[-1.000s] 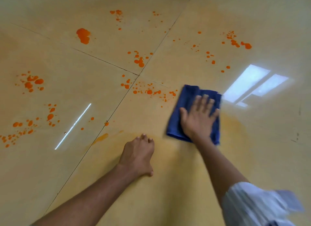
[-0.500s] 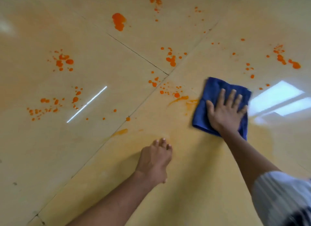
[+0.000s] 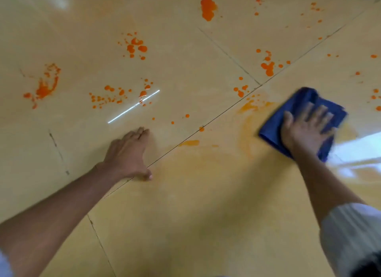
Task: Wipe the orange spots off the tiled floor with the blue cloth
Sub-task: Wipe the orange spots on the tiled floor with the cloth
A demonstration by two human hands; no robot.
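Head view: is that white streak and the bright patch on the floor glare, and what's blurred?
Head view: the thin white streak is a reflected light on the glossy floor, crossing a few orange spots; the bright patch at right is window glare. Motion blur smears the right hand, the cloth and the sleeve; the left hand is sharper.

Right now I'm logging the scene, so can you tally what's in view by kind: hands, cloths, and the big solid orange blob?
Hands: 2, the left hand resting on the tiled floor and the right hand pressing the cloth.
Blue cloth: 1
Big solid orange blob: 1
Total: 4
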